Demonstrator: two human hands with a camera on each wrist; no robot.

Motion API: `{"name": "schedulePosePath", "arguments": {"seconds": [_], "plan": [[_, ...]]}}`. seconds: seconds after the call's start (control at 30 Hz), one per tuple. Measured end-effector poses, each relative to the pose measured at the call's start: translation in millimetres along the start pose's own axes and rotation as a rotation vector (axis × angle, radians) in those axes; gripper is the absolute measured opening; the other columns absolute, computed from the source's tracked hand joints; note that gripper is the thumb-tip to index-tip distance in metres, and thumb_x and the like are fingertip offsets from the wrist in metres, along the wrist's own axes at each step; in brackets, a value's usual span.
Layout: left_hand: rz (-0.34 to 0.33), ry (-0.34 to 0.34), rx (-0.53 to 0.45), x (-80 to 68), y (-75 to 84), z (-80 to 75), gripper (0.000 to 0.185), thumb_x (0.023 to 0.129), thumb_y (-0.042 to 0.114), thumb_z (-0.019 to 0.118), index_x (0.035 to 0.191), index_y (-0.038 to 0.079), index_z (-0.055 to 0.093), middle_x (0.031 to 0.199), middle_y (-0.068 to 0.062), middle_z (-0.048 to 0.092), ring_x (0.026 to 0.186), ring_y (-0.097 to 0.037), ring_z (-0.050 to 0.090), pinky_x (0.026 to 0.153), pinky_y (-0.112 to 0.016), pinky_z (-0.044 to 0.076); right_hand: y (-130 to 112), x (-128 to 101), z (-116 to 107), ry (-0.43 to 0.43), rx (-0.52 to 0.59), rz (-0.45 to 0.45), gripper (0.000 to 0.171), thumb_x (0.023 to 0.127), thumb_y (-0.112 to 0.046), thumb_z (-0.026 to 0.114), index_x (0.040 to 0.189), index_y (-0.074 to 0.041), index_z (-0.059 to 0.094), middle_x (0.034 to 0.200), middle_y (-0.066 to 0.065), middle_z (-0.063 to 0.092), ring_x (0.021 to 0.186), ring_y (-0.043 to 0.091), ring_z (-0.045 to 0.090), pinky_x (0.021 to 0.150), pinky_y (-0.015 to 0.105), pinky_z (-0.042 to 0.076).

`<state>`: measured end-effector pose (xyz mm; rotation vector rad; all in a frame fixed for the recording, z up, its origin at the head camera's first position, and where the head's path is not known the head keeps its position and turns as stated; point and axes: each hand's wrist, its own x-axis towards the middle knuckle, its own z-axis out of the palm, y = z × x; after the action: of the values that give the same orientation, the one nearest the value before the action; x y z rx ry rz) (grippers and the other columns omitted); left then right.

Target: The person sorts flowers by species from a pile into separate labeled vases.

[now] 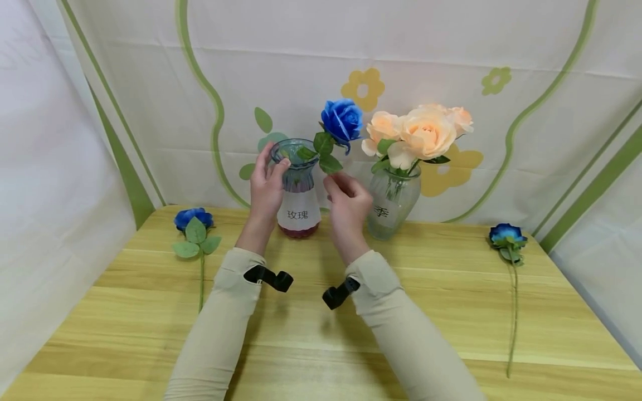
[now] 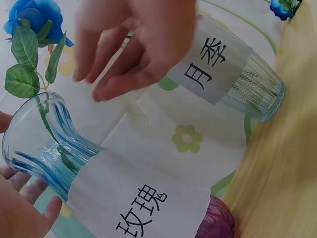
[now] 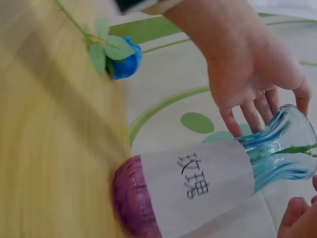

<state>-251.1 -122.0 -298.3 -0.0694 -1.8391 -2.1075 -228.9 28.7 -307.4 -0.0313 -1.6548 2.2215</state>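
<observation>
A blue-tinted glass vase (image 1: 298,189) with a white label and a purple base stands at the twelve o'clock side of the wooden table (image 1: 311,328), against the patterned backdrop. The left hand (image 1: 266,186) sits at the vase's nine o'clock, its fingers curled around the flared neck and the thumb lying on the rim; the right wrist view shows those fingers (image 3: 250,116) wrapped against the ribbed glass. A blue rose (image 1: 342,120) has its stem in the mouth of this vase, the bloom leaning out toward two o'clock above it. The right hand (image 1: 348,203) hovers at the vase's three o'clock, just under the rose's leaves, fingers loosely bent and apart; whether they touch the stem cannot be told. Just beside that hand, further toward three o'clock, a clear glass vase (image 1: 393,203) holds peach roses (image 1: 418,133). A second blue rose (image 1: 194,228) lies flat on the table toward nine o'clock, and a third blue rose (image 1: 507,236) lies toward three o'clock, both well apart from the hands.
</observation>
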Motion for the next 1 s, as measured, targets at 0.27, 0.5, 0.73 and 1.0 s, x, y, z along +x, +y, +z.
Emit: {"name": "schedulePosePath", "arguments": {"seconds": [0.27, 0.5, 0.73, 1.0], "plan": [[0.003, -0.006, 0.0, 0.3, 0.0, -1.9, 0.065, 0.108, 0.031, 0.059, 0.167, 0.024, 0.033, 0.177, 0.001, 0.025, 0.165, -0.025, 0.026, 0.135, -0.043, 0.024, -5, -18, -42, -0.06, -0.026, 0.02, 0.031, 0.096, -0.008, 0.077, 0.127, -0.008, 0.077, 0.127, 0.016, 0.077, 0.103, 0.009, 0.076, 0.082, 0.021, 0.06], [0.004, -0.012, -0.013, 0.8, -0.6, -1.1, 0.065, 0.108, 0.029, 0.059, 0.167, 0.024, 0.032, 0.177, 0.002, 0.027, 0.164, -0.025, 0.028, 0.134, -0.044, 0.026, -13, -30, -81, -0.12, -0.118, 0.042, 0.035, 0.098, -0.013, 0.078, 0.132, -0.01, 0.075, 0.126, 0.01, 0.079, 0.114, 0.012, 0.076, 0.095, 0.026, 0.062], [-0.004, -0.013, -0.03, -1.3, -1.0, 4.9, 0.065, 0.108, 0.028, 0.059, 0.167, 0.023, 0.032, 0.176, 0.001, 0.027, 0.163, -0.024, 0.029, 0.134, -0.042, 0.027, -16, -34, -130, -0.128, -0.264, 0.061, 0.042, 0.097, -0.015, 0.079, 0.137, -0.004, 0.07, 0.118, -0.004, 0.081, 0.107, 0.004, 0.075, 0.093, 0.019, 0.06], [0.006, 0.002, -0.01, -0.6, -1.9, 0.5, 0.064, 0.108, 0.03, 0.06, 0.167, 0.026, 0.034, 0.175, 0.004, 0.029, 0.163, -0.023, 0.03, 0.134, -0.043, 0.026, -25, -29, -187, -0.056, -0.345, 0.103, 0.047, 0.095, -0.02, 0.082, 0.138, -0.006, 0.07, 0.108, -0.016, 0.082, 0.099, -0.002, 0.076, 0.085, 0.013, 0.06]]}}
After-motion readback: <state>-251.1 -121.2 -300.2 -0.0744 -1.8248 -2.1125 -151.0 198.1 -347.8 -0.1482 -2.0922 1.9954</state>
